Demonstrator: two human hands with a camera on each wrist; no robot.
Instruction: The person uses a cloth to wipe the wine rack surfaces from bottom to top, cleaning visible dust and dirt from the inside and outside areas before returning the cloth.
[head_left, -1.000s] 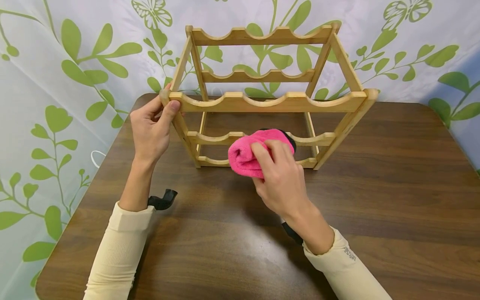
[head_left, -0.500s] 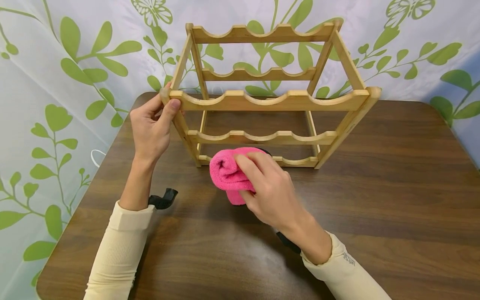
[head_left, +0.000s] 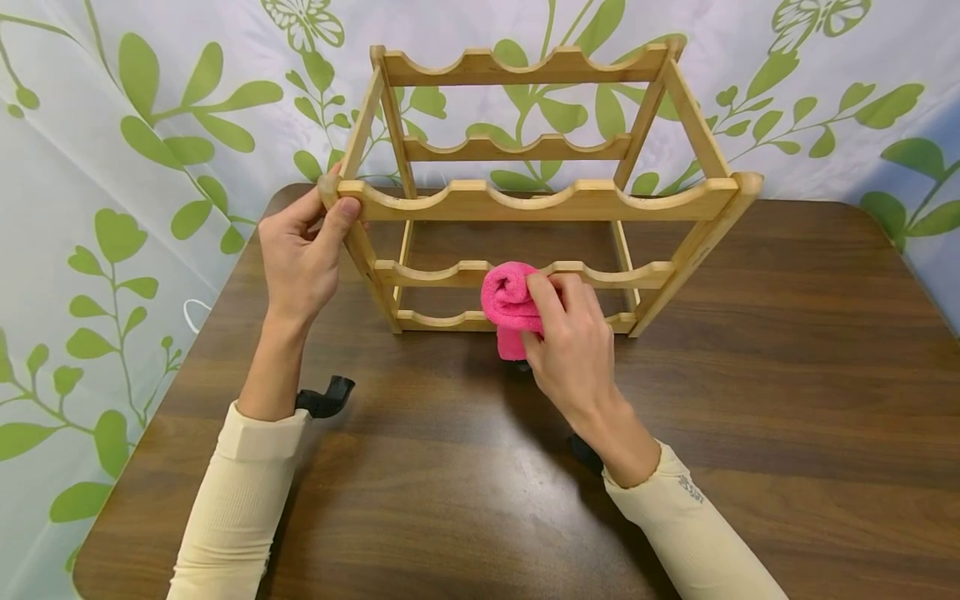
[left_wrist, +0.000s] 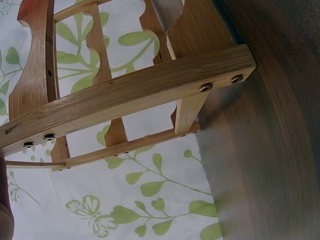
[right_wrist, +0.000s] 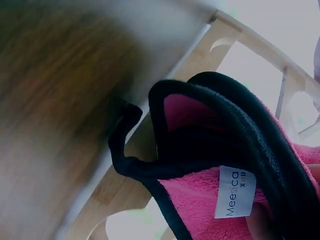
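Note:
A wooden wine rack with scalloped rails stands on the table. At its upper front left corner my left hand grips the post, thumb on the front rail. My right hand holds a folded pink towel in front of the lower front rails. In the right wrist view the towel shows a black edging, a hanging loop and a white label. From the left wrist view, a side post of the rack with screw heads crosses the picture; only a sliver of the hand shows at the left edge.
The dark wood-grain table extends to both sides of the rack. Behind and to the left hangs a white curtain with green leaves and butterflies. A thin white loop shows by the table's left edge. Black straps hang from the wrists.
The right hand moved the towel down and left across the rack's lower front, then back up and right. The left hand and the rack stay in place.

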